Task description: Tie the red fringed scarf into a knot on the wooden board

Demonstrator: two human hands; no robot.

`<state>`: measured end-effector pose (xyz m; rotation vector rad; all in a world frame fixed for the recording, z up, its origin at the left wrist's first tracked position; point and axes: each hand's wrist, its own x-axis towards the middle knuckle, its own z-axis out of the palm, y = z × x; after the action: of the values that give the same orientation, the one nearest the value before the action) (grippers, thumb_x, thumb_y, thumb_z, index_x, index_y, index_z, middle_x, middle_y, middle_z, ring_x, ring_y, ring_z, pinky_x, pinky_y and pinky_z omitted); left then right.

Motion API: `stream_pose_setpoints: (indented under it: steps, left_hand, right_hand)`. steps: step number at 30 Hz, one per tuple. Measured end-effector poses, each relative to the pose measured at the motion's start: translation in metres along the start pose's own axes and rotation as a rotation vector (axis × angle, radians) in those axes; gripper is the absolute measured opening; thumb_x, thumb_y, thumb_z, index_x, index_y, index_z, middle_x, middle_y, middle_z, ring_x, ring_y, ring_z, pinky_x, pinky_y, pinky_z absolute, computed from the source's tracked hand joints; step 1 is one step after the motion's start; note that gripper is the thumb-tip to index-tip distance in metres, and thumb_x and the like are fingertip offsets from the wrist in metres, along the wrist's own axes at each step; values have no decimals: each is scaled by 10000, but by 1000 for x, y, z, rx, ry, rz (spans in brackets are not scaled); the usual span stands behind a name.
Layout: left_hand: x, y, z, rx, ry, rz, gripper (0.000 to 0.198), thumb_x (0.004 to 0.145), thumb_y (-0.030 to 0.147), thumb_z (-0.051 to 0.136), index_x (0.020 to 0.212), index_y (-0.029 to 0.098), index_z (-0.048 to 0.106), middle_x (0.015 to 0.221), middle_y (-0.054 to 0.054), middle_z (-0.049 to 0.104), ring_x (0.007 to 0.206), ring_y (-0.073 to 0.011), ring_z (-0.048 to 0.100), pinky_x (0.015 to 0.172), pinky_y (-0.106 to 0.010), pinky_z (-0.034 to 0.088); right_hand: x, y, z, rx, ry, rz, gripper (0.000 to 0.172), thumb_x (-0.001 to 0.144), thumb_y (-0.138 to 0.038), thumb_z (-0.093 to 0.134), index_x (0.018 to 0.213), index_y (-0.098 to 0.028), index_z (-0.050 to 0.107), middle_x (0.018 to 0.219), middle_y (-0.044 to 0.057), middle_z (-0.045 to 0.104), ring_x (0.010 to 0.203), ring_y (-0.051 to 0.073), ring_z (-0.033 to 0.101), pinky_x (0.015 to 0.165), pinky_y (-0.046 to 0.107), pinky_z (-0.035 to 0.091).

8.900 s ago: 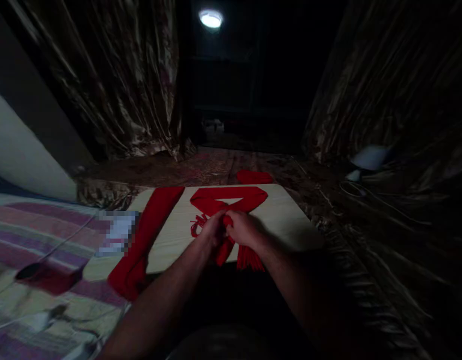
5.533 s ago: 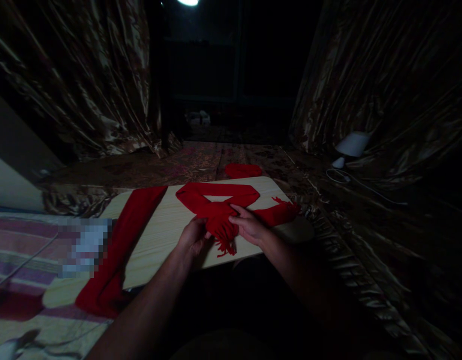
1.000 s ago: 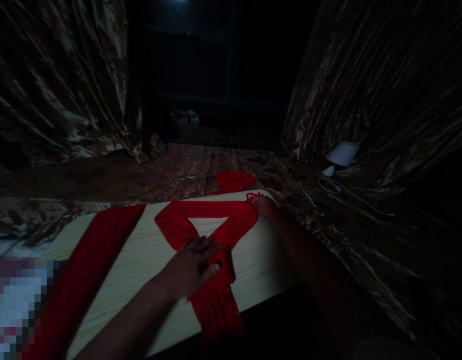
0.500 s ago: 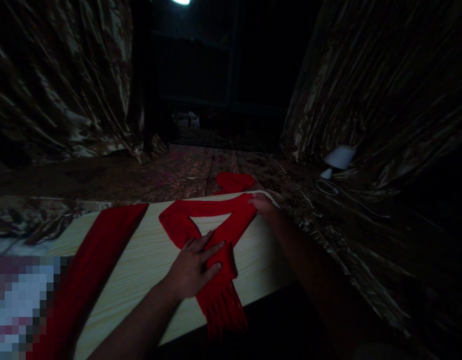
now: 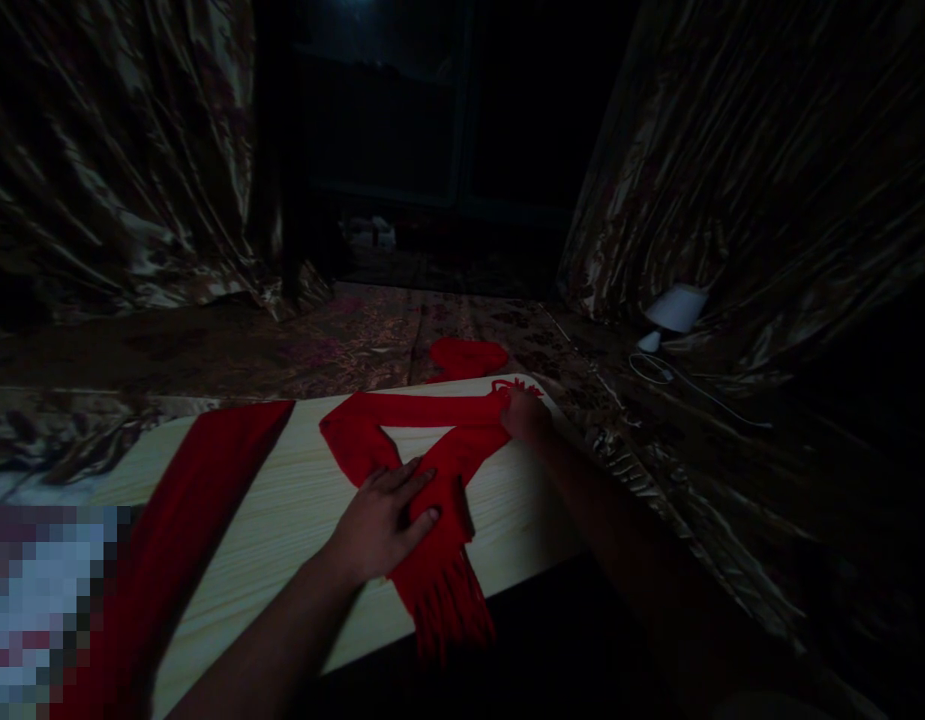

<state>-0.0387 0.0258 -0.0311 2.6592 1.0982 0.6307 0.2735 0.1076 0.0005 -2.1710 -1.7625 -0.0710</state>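
A red fringed scarf (image 5: 432, 410) lies on the pale wood-grain table (image 5: 297, 500), folded into a loop with a triangle of bare tabletop inside. My left hand (image 5: 379, 520) rests flat, fingers spread, on the part where the bands cross. From there one fringed end (image 5: 451, 605) hangs toward the near table edge. At the far right corner of the loop my right hand (image 5: 526, 415) has its fingers closed on the scarf. Red tassels show just beyond that hand. Its fingertips are partly hidden.
Another long red cloth (image 5: 207, 500) lies across the table's left part. Behind the far edge, a red bundle (image 5: 469, 355) sits on a patterned cover. A white lamp (image 5: 676, 308) with its cord stands at the right. Patterned curtains (image 5: 132, 150) hang on both sides. The light is dim.
My right hand has shifted slightly at the far corner, and red tassels now show beyond it. My left hand stays on the crossing. The view has tilted a little.
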Motion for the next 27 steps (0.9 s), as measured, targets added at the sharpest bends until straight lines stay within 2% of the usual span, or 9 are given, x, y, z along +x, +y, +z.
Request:
stream_pose_setpoints:
  steps: [3,5,7,10,13,15,19,24,27]
  left_hand:
    - [1,2,-1,24,-33,11,569,941,525,517,1414,215,586,1437,-176,566,1294,-350,568,1104,-601,414]
    - [1,3,0,28,-35,16,569,926,523,543,1406,221,595,1424,-174,578,1297,-353,566,1102,-603,416]
    - [1,4,0,23,-18,22,565,922,515,551,1401,218,599,1416,-173,585,1291,-349,572,1092,-593,432]
    - [0,2,3,-2,13,28,553,927,491,548,1392,197,606,1398,-172,601,1283,-332,581,1087,-560,449]
    - [0,-2,4,-71,73,15,501,930,449,547,1344,184,644,1342,-153,649,1231,-289,621,1070,-487,478]
    - [1,-7,3,-109,161,-29,445,929,400,542,1299,189,669,1294,-120,685,1203,-266,635,1082,-472,467]
    - [3,-20,-1,-134,302,-195,382,885,340,551,1205,199,704,1269,-82,702,1227,-276,610,1136,-510,397]
    - [5,-31,2,-323,321,-305,323,877,343,507,1044,207,748,1191,-71,735,1157,-229,653,1059,-403,488]
    - [6,-33,2,-346,280,-287,287,879,365,517,934,221,760,1124,-58,756,1166,-230,649,1070,-411,474]
  right_hand:
    - [-27,-29,-6,-73,71,-132,358,913,-305,536,1217,-165,661,1188,155,677,1130,285,592,976,384,434]
    - [-49,-45,-2,-57,18,-194,467,945,-449,501,1305,-179,627,1284,153,643,1188,296,556,1032,411,392]
    - [-69,-55,9,-58,-36,-224,619,947,-561,470,1439,-189,530,1451,157,537,1312,322,468,1097,456,323]
    - [-88,-56,30,-69,-90,-218,673,983,-589,370,1541,-213,406,1591,132,379,1457,340,293,1163,526,193]
    - [-92,-50,43,-50,-68,-224,625,1005,-534,348,1547,-225,400,1616,101,342,1486,330,245,1180,539,158]
    - [-90,-46,45,-23,-28,-231,577,1006,-459,371,1518,-206,449,1594,100,384,1471,309,285,1184,506,184]
    - [-85,-39,42,74,102,-220,482,981,-284,387,1399,-150,587,1492,111,523,1378,250,415,1164,406,263]
    - [-94,-35,33,185,249,-232,343,863,-154,487,1113,-178,720,1190,103,689,1141,243,550,1041,365,384]
    - [-105,-38,25,188,224,-289,239,842,-152,517,946,-204,726,981,85,690,1003,232,577,942,330,422]
